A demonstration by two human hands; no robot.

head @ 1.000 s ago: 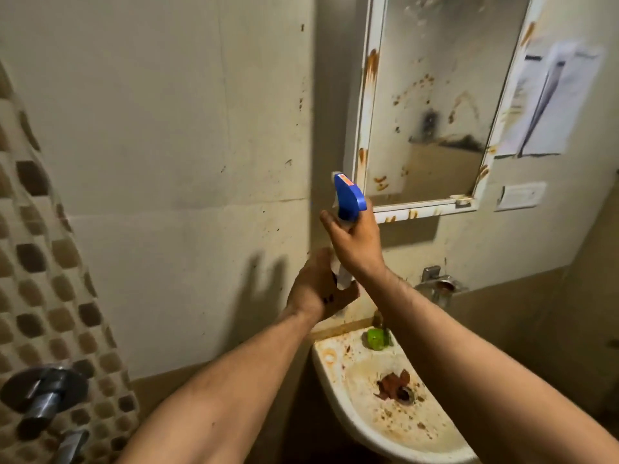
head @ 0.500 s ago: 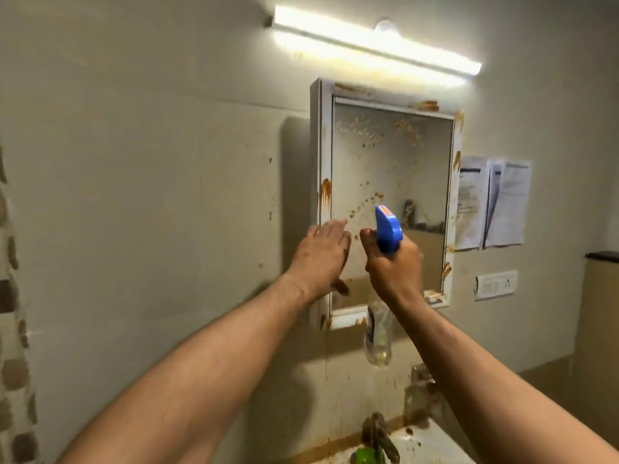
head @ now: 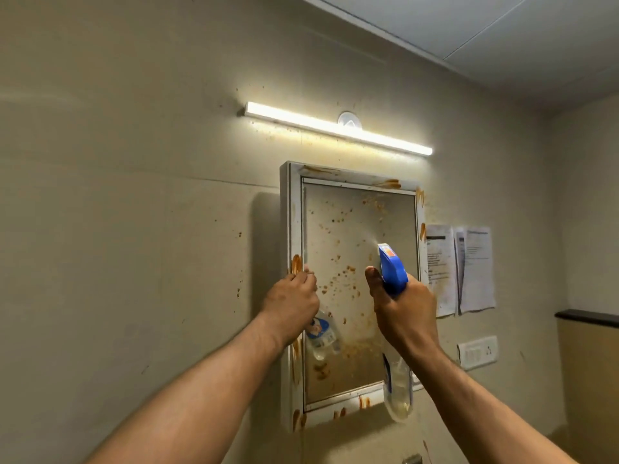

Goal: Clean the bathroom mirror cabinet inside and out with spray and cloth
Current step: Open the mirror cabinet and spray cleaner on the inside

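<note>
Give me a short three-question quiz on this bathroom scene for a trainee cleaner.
1. Which hand holds the spray bottle?
2. True or false: the light bar above the mirror cabinet is lit.
3. The papers hang: A) left of the cabinet, B) right of it, C) above it.
Key: 1 the right hand; 2 true; 3 B.

A lit tube light (head: 338, 128) glows at upper centre, with two paper notices (head: 459, 269) and a switch plate (head: 477, 351) at right.
</note>
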